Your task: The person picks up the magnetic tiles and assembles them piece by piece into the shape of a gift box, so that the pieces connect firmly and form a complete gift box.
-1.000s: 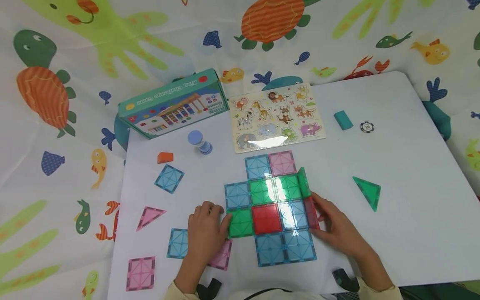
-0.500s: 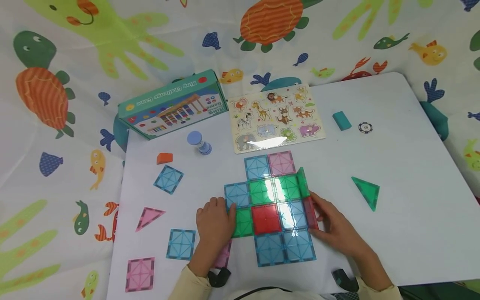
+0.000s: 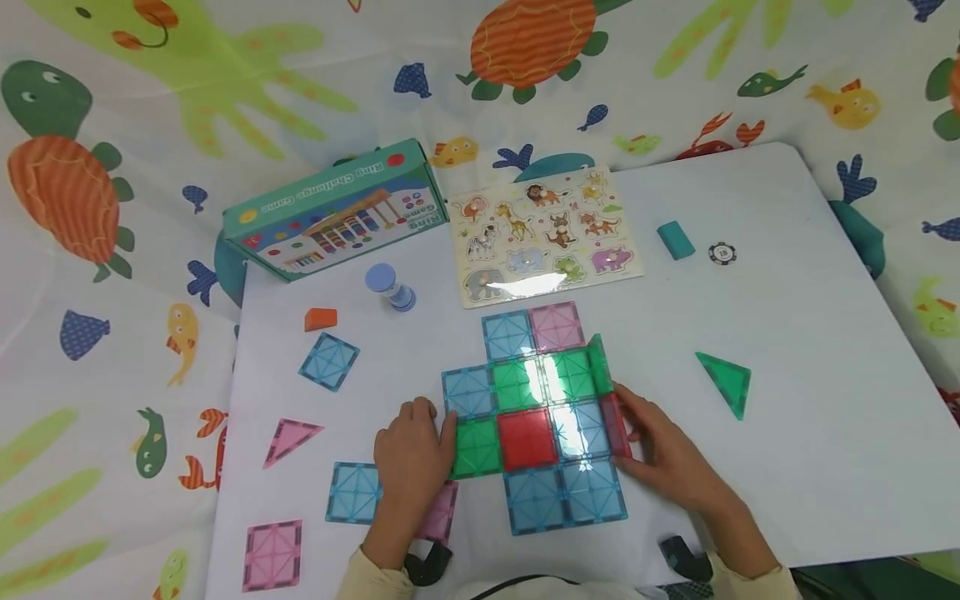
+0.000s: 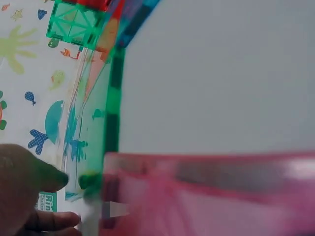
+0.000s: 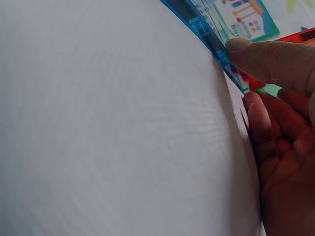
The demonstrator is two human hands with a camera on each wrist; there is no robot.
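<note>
A flat patchwork of square magnetic tiles lies on the table, with a red tile near its middle. On its right edge a second red tile stands upright, beside an upright green tile. My right hand holds the standing red tile, index finger at its far end and thumb at its near corner. My left hand rests at the left edge of a flat green tile, its thumb touching that edge. Under the left wrist lies a pink tile, partly hidden.
Loose tiles lie left: a blue square, a pink triangle, a pink square. A green triangle lies right. Behind stand a game box, an animal puzzle board and a blue spool-like piece.
My left hand moves right over the green tile's edge, then back left so that more of the tile shows. The right hand stays at the upright red tile. The head view shifts slightly.
</note>
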